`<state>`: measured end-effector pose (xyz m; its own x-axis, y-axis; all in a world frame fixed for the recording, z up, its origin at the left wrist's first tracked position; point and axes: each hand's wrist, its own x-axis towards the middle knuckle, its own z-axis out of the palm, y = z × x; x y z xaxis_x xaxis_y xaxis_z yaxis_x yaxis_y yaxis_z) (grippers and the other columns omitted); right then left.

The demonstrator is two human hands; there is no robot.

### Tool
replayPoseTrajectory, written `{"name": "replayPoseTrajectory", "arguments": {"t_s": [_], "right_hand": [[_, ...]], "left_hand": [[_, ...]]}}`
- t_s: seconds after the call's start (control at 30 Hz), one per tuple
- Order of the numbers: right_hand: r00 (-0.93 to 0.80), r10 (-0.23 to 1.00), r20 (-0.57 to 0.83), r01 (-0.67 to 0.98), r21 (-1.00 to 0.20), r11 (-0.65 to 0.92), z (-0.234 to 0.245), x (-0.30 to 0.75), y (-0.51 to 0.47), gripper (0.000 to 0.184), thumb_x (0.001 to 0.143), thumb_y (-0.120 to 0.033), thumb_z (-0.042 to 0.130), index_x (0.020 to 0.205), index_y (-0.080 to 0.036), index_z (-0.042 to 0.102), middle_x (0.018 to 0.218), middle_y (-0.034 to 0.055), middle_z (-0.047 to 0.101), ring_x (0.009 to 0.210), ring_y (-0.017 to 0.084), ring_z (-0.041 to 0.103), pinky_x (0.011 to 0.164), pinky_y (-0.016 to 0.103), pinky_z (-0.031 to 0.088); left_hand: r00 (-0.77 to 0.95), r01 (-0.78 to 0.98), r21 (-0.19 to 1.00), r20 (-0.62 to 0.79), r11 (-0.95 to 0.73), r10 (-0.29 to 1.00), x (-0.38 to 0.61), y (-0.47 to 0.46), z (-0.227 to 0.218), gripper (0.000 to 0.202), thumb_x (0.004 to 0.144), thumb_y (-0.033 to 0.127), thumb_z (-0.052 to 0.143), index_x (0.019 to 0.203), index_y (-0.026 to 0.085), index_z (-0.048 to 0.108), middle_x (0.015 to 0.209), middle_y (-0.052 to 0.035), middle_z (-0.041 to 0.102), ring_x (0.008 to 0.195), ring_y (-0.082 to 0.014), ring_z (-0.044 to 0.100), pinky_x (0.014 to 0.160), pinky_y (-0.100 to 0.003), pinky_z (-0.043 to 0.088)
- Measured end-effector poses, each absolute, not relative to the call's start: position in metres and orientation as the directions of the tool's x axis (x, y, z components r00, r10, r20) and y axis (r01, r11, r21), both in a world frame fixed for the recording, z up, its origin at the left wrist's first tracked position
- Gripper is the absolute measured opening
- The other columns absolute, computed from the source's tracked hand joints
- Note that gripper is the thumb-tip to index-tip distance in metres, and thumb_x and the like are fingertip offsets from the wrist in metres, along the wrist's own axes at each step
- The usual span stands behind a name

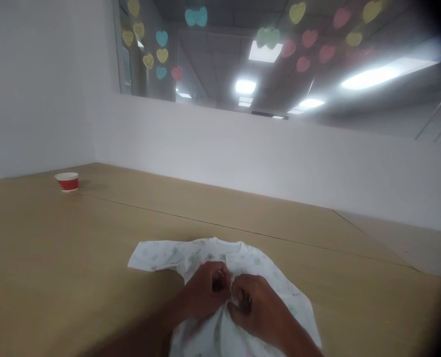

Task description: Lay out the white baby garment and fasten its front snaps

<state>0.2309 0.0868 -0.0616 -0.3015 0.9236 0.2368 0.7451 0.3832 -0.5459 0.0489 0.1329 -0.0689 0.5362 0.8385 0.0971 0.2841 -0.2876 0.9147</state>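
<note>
Both hands pinching the front of a small printed shirt on the desk.

I see my left hand (205, 292) and right hand (255, 307) touching at the fingertips, each closed on fabric at the middle of the white baby shirt (191, 255). A red paper cup (68, 182) stands well beyond the shirt, far left on the desk (57, 258).

A small red paper cup (67, 182) with a white rim stands upright on the far left of the tan table (49, 258). Behind runs a low white partition (280, 153), and above it coloured paper hearts (161, 38) (yellow, blue, pink, green) stick to glass.
</note>
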Motion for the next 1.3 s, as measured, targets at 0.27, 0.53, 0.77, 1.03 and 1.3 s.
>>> {"name": "replayPoseTrajectory", "arguments": {"t_s": [0.27,0.53,0.77,1.03,1.3], "right_hand": [[-0.368,0.904,0.216,0.768,-0.477,0.427,-0.067,0.233,0.087,0.009,0.073,-0.014,0.051,0.066,-0.019,0.047,0.069,-0.0033,0.057,0.070,0.012,0.048,0.067,0.026,0.033],[-0.411,0.900,0.142,0.778,-0.460,0.428,-0.063,0.239,0.086,0.006,0.081,-0.019,0.048,0.077,-0.020,0.052,0.083,0.0002,0.063,0.079,0.016,0.053,0.075,0.030,0.037],[-0.411,0.896,0.167,0.761,-0.479,0.438,-0.062,0.241,0.088,0.010,0.074,-0.015,0.049,0.067,-0.018,0.042,0.071,-0.0029,0.055,0.070,0.012,0.046,0.069,0.028,0.034],[-0.421,0.893,0.161,0.732,-0.521,0.439,-0.061,0.241,0.089,0.018,0.071,-0.018,0.053,0.061,-0.017,0.038,0.065,-0.0047,0.051,0.064,0.009,0.042,0.063,0.026,0.030],[-0.430,0.896,0.113,0.699,-0.587,0.410,-0.057,0.240,0.091,0.022,0.067,-0.018,0.055,0.056,-0.016,0.035,0.056,-0.0050,0.041,0.056,0.008,0.035,0.055,0.026,0.024]], "left_hand": [[0.574,0.296,0.868,0.173,-0.399,0.800,0.049,0.129,-0.071,0.005,0.080,0.016,0.055,0.081,0.018,0.051,0.066,0.0052,0.052,0.061,-0.0094,0.045,0.056,-0.022,0.034],[0.617,0.303,0.831,0.203,-0.468,0.761,0.048,0.132,-0.071,0.003,0.077,0.013,0.055,0.078,0.016,0.055,0.067,0.0049,0.052,0.063,-0.0086,0.044,0.058,-0.021,0.034],[0.617,0.378,0.783,0.185,-0.495,0.765,0.049,0.129,-0.067,0.006,0.075,0.013,0.054,0.079,0.017,0.055,0.069,0.0035,0.056,0.065,-0.0101,0.047,0.059,-0.022,0.035],[0.624,0.466,0.660,0.227,-0.589,0.748,0.047,0.129,-0.079,0.008,0.076,0.012,0.050,0.076,0.019,0.052,0.080,0.0015,0.056,0.076,-0.0133,0.051,0.070,-0.026,0.037],[0.603,0.325,0.712,0.351,-0.623,0.717,0.054,0.092,-0.036,0.011,0.085,0.018,0.055,0.084,0.024,0.064,0.093,-0.0013,0.057,0.084,-0.0143,0.054,0.079,-0.029,0.043]]}}
